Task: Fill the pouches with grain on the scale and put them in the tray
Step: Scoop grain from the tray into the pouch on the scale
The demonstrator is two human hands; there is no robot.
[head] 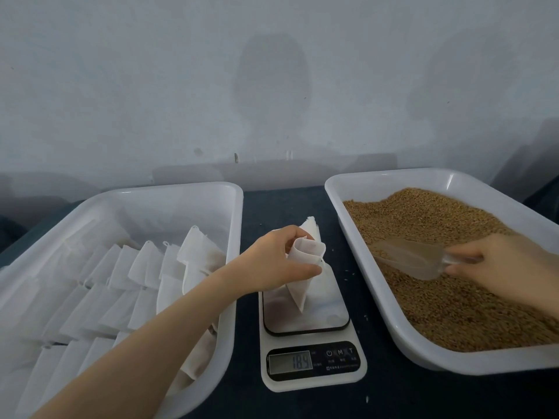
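Two white plastic trays flank the work: grain tray [393, 184] on the right, heaped with brown grain [447, 219]; pouch tray [184, 189] on the left, holding rows of white pouches [142, 267], filled or flat not clear from here. Digital kitchen scale [313, 385] sits between them on a dark cloth [284, 204]. Left hand [272, 258] reaches over the pouch tray's edge, thumb and fingers pinching the rim of one pouch [302, 285] so its mouth gapes towards the grain side; the pouch's lower corner touches the scale's platform [329, 313]. Right hand [499, 261] has its fingers curled round the handle of a clear scoop [414, 258], which lies in the grain. Judged step: loading the scoop for the pour. To do it well, take a modest scoop, not a heaped one, bring the lip right over the gaping mouth and tip slowly. Let the pouch's weight rest on the platform with the pinch kept light, since a hand that pulls or presses will likely falsify the reading. Display [290, 362] shows digits like 189, blurred; watch it while trickling. A few stray grains [366, 317] on the cloth beside the scale suggest spills come easily, so keep the path short and low
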